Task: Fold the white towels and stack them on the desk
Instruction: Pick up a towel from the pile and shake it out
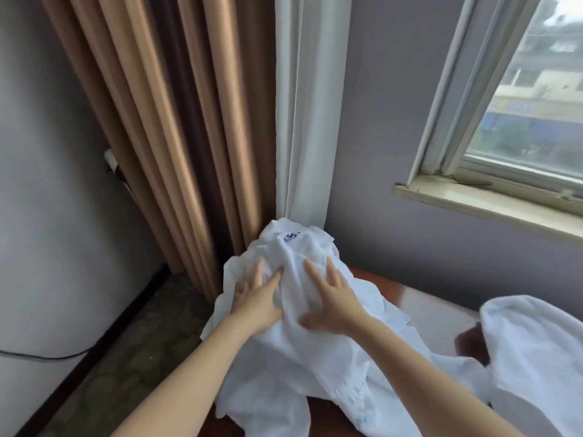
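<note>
A heap of crumpled white towels (293,351) lies on the left end of a dark wooden desk (419,298); blue writing shows on the topmost fold near the curtain. My left hand (257,298) presses flat on the left side of the heap with straight fingers. My right hand (331,298) lies flat on the heap beside it, fingers spread and pointing up toward the curtain. Another white towel (536,351) lies loose at the desk's right end.
Brown curtains (164,127) and a white sheer curtain (312,115) hang just behind the heap. A window (530,99) with a stone sill is at the right. The floor (132,357) and a black cable are to the left of the desk.
</note>
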The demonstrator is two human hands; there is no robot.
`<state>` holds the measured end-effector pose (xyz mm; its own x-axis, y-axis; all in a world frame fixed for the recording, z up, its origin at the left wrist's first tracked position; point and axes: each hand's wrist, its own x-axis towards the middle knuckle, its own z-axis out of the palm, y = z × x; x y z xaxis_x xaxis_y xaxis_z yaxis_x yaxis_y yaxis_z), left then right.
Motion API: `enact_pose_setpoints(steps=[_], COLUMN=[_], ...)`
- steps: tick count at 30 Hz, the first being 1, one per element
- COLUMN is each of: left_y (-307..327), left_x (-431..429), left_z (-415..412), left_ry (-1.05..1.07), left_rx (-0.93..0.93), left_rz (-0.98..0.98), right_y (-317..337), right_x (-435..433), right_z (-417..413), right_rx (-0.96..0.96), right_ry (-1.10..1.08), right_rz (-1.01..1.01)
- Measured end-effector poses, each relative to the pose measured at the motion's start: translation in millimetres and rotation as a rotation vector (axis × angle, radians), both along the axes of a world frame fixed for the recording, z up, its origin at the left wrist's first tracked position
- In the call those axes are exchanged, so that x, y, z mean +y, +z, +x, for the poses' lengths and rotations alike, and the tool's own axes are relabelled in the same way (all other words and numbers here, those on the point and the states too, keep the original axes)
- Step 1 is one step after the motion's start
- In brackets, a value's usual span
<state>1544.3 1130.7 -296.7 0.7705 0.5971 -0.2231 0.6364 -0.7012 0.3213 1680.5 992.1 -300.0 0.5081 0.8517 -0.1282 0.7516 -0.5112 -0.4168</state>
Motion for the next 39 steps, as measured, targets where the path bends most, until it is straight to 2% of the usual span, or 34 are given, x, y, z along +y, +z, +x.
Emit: enact_pose_setpoints(steps=[2,5,15,22,27,30,33,35,39], left_y=[-22,-45,-70,-66,-60,-51,-37,-27,-11], left_x=[10,18,42,64,55,42,18,-4,-51], left_z=[-3,-2,37,55,50,43,37,36,42], left_ry=[-0.1,-0.161,-0.072,-0.047,-0.042,-0.011,0.131,0.168,0.018], left_rx=[0.142,0.296,0.225,0.173,0.157,0.086,-0.107,-0.2,-0.266], left_rz=[-0.101,-0.11,-0.156,-0.131,-0.118,-0.129,-0.169,-0.107,0.039], right_y=[-22,-42,-57,-59,-59,-56,-50,-44,-29], right_x=[0,3,40,69,59,42,20,-1,-57], right_z=[-5,-4,40,62,56,46,40,38,38], right_rx=[0.041,0.074,0.128,0.124,0.113,0.107,0.123,0.133,0.098], right_ry=[0.021,0.043,0.05,0.061,0.046,0.015,-0.008,-0.023,-0.104], right_rz=[-0.057,-0.127,-0.059,-0.045,-0.002,0.044,0.063,0.049,0.03])
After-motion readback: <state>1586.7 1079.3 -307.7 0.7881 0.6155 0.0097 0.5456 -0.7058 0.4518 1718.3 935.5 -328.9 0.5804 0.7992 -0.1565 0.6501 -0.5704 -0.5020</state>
